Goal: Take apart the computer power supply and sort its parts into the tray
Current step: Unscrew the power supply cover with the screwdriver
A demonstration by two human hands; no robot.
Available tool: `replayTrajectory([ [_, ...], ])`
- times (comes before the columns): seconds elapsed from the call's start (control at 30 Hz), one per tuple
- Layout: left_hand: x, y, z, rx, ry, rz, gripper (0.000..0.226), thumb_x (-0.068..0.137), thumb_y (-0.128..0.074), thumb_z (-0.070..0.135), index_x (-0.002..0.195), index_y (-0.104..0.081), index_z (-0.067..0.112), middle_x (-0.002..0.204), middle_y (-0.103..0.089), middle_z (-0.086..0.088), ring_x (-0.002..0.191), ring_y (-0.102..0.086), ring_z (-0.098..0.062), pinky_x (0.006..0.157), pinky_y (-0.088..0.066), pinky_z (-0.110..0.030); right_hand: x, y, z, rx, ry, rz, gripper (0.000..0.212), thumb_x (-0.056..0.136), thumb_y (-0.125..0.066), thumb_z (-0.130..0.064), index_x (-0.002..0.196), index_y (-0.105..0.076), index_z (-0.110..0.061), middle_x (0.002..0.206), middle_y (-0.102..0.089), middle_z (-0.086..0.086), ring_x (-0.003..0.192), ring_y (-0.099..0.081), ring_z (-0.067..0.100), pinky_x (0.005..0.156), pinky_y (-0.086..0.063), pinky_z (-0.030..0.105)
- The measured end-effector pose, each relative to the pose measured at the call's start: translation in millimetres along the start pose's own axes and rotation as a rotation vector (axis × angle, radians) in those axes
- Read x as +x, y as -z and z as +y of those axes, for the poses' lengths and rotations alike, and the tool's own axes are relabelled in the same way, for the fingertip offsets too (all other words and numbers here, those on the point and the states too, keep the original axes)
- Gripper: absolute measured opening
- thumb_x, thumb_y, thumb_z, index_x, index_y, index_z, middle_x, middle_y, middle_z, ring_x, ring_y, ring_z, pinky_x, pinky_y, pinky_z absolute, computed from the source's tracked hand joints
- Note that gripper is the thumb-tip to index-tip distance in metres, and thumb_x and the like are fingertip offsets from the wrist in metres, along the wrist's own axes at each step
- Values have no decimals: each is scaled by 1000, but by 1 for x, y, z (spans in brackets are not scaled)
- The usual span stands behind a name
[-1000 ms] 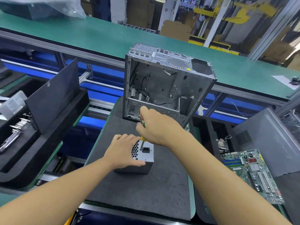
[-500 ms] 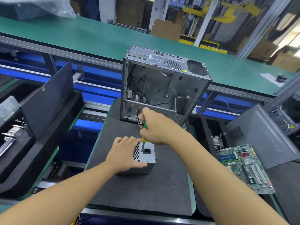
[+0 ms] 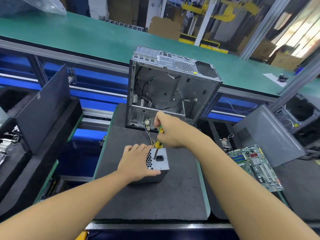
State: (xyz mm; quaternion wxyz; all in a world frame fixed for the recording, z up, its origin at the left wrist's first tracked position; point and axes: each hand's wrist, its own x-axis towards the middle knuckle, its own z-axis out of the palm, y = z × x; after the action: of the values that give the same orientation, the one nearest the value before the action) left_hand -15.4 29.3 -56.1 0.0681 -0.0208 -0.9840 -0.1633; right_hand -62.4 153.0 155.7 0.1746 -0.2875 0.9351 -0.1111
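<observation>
The grey metal power supply (image 3: 160,161) stands on end on the dark foam mat (image 3: 155,201), its socket face and honeycomb vent turned up. My left hand (image 3: 136,161) grips its left side, thumb along the near edge. My right hand (image 3: 170,131) holds a yellow-green screwdriver (image 3: 158,144) upright, its tip planted on the top face beside the socket. A bundle of coloured wires (image 3: 149,134) runs from the unit's far side up to a white connector.
An empty open computer case (image 3: 173,89) stands just behind the mat. A green motherboard (image 3: 254,167) lies to the right, with a grey side panel (image 3: 266,135) beyond it. Black foam trays and a leaning dark panel (image 3: 43,108) fill the left. A green conveyor belt (image 3: 86,38) runs across the back.
Hardly anything has shifted: my right hand stays on the screwdriver over the power supply and my left keeps its hold. The view has tilted slightly.
</observation>
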Motion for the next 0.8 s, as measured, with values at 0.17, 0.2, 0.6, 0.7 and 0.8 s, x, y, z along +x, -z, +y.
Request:
replayTrajectory([
  [0.17,1,1,-2,3,-6,-11,102,55,-42,98,137,-46,37,118,-55,20,107,-51,-11,93,-29,-33,-6,-6,0,-76,-47,58,17,94,-52,-27,102,-40,-18,104,-47,1,81,-47,24,64,-38,35],
  [0.2,2,1,-3,8,-6,-17,103,55,-41,98,137,-46,37,119,-55,20,108,-51,-11,93,-29,-33,-7,-8,-1,-132,-58,97,22,98,-47,-38,102,-38,-19,105,-49,1,83,-49,27,69,-41,38],
  [0.6,-1,-1,-3,-8,-69,9,92,53,-51,92,124,-53,34,107,-54,20,95,-50,-10,87,-28,-32,-11,-8,-5,-20,9,24,23,84,-55,-18,104,-45,-19,105,-50,0,98,-44,25,76,-41,39],
  [0.7,0,0,-5,-20,-143,-8,86,54,-53,92,119,-50,36,100,-50,21,89,-46,-9,86,-29,-32,-11,-12,-5,-158,10,89,18,94,-47,-37,102,-43,-21,105,-51,0,89,-53,29,75,-45,41],
  [0.8,-2,1,-6,-13,-209,26,78,55,-55,90,109,-46,36,92,-39,24,81,-39,-8,82,-33,-32,-11,-17,-3,-240,21,111,26,103,-32,-44,100,-40,-19,100,-52,3,85,-55,35,79,-47,46],
])
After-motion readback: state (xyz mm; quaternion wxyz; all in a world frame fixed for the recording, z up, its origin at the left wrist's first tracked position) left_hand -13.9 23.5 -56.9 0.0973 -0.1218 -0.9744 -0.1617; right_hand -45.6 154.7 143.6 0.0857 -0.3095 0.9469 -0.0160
